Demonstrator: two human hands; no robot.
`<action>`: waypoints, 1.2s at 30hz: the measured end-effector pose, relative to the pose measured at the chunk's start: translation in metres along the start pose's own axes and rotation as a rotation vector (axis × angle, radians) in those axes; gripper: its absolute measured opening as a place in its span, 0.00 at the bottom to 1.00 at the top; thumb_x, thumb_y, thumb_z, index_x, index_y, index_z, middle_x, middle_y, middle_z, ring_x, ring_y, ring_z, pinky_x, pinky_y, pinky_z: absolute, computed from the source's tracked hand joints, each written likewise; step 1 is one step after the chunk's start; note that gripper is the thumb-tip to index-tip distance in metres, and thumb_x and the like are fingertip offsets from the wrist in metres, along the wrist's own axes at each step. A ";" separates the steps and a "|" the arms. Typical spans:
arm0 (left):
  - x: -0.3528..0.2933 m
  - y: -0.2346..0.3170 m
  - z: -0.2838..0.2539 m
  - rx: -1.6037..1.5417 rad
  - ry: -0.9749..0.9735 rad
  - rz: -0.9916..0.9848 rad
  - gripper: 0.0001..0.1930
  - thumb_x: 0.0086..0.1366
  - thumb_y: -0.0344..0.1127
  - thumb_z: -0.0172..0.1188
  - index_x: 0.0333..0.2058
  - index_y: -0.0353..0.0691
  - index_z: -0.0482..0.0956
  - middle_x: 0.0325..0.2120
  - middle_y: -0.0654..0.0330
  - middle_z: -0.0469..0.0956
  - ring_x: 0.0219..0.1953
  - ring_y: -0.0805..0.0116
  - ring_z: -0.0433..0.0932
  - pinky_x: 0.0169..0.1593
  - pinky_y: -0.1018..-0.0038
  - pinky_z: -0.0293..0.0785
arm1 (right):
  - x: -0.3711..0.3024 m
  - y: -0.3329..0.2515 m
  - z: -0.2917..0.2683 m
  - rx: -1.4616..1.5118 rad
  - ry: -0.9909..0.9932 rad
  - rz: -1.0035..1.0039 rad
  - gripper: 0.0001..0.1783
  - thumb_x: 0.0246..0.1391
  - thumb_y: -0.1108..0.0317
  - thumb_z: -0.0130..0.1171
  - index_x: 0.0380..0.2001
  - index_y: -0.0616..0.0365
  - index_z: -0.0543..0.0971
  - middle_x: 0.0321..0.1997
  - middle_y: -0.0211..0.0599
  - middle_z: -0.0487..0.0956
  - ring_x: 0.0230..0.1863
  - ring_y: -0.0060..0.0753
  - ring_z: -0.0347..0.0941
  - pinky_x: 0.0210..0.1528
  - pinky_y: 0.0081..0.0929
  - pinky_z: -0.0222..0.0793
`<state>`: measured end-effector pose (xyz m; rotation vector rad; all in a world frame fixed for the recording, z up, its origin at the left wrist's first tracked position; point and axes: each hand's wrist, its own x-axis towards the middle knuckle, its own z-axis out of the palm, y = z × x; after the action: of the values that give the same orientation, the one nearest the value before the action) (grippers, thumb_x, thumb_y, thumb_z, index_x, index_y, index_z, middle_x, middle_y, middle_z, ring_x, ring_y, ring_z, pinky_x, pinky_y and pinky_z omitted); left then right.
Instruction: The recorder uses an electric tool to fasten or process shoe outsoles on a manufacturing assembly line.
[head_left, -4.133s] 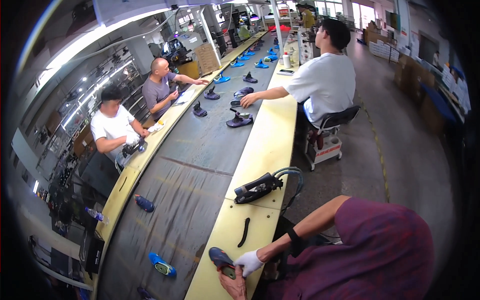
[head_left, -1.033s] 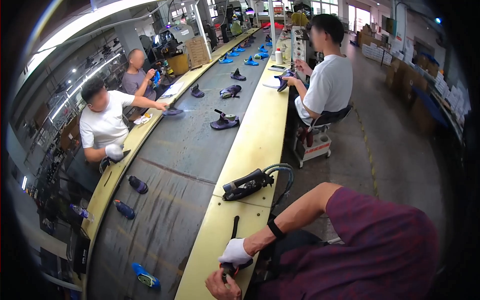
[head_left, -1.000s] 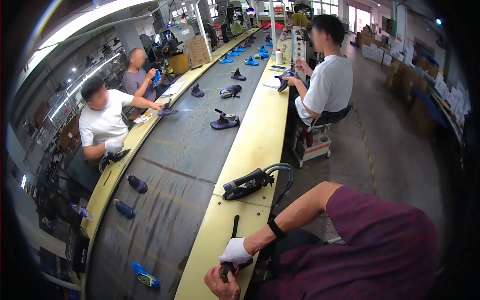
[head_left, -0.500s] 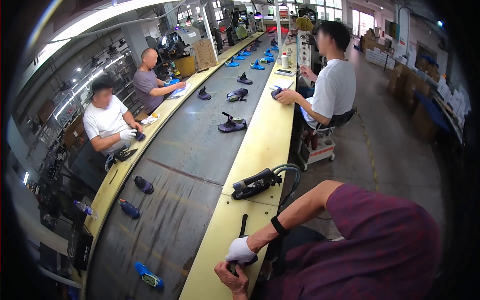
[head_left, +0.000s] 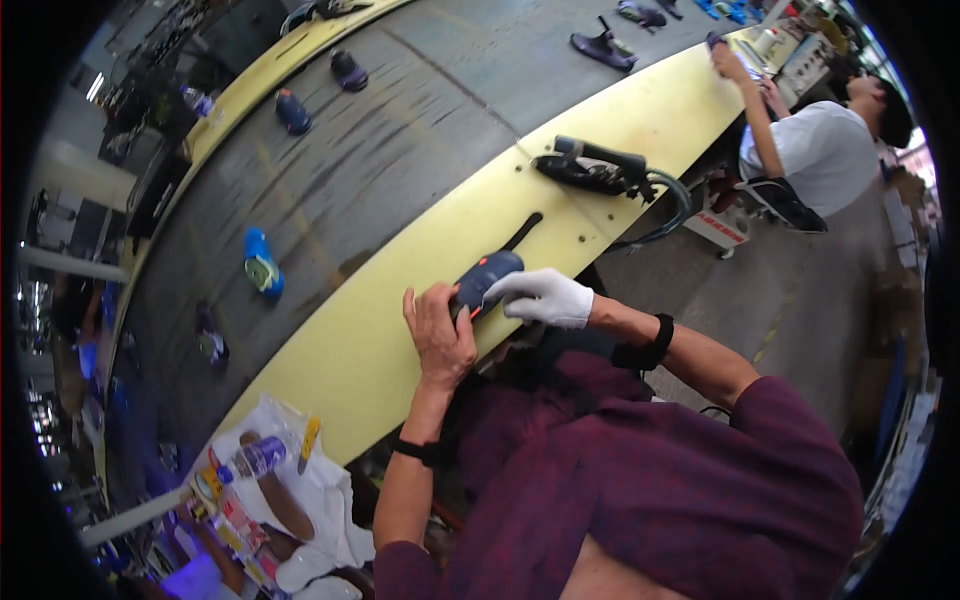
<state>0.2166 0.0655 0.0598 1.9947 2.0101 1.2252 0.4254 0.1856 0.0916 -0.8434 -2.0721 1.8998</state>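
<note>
A dark blue shoe (head_left: 489, 270) with orange accents rests on the yellow ledge in front of me. My bare left hand (head_left: 437, 335) grips its near end, the thumb against its side. In a white glove, my right hand (head_left: 545, 298) bends its fingers against the near side of the shoe; whether they pinch any small part is hidden. Just beyond the shoe lies a thin black tool or strip (head_left: 522, 232). Farther along the ledge is a black hand-held device (head_left: 590, 168) with grey hoses.
The yellow ledge (head_left: 400, 308) borders a grey conveyor (head_left: 390, 150). Several shoes are on the belt, including a blue and green one (head_left: 261, 262). White cloths, a bottle (head_left: 258, 455) and a yellow cutter (head_left: 309, 443) lie at lower left. A co-worker in a white shirt (head_left: 810, 158) sits at right.
My view has swung and tilted, so the ledge now runs diagonally. The shoe, mostly covered by my hands before, now shows between them. My gloved hand has shifted to its right side.
</note>
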 end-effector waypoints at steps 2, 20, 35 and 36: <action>-0.004 0.000 0.000 0.018 -0.008 -0.016 0.21 0.63 0.28 0.60 0.54 0.38 0.71 0.49 0.52 0.76 0.55 0.51 0.76 0.75 0.44 0.53 | 0.008 0.014 0.015 -0.015 0.130 -0.156 0.09 0.61 0.70 0.66 0.45 0.58 0.84 0.33 0.33 0.82 0.31 0.24 0.77 0.38 0.27 0.76; -0.010 -0.010 0.007 -0.030 -0.066 0.075 0.28 0.58 0.27 0.68 0.57 0.37 0.68 0.51 0.46 0.73 0.56 0.45 0.73 0.73 0.40 0.57 | 0.095 0.014 0.026 -0.217 0.183 0.100 0.17 0.52 0.54 0.68 0.36 0.56 0.88 0.33 0.49 0.85 0.33 0.43 0.83 0.39 0.39 0.77; -0.024 0.004 0.009 0.063 -0.036 -0.003 0.31 0.64 0.41 0.67 0.60 0.33 0.65 0.51 0.44 0.70 0.63 0.39 0.67 0.76 0.34 0.47 | 0.128 0.002 0.045 -0.719 -0.012 0.170 0.15 0.52 0.61 0.67 0.42 0.55 0.87 0.41 0.51 0.88 0.43 0.59 0.86 0.45 0.48 0.81; -0.027 0.004 0.007 0.073 -0.067 -0.080 0.32 0.62 0.38 0.68 0.60 0.32 0.65 0.51 0.43 0.70 0.62 0.37 0.67 0.74 0.37 0.51 | 0.126 -0.001 0.052 -0.720 0.043 0.163 0.15 0.53 0.61 0.66 0.42 0.56 0.87 0.40 0.53 0.88 0.42 0.59 0.86 0.44 0.49 0.80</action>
<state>0.2284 0.0448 0.0443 1.9375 2.1093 1.0698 0.2957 0.2094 0.0562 -1.2015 -2.7626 1.1465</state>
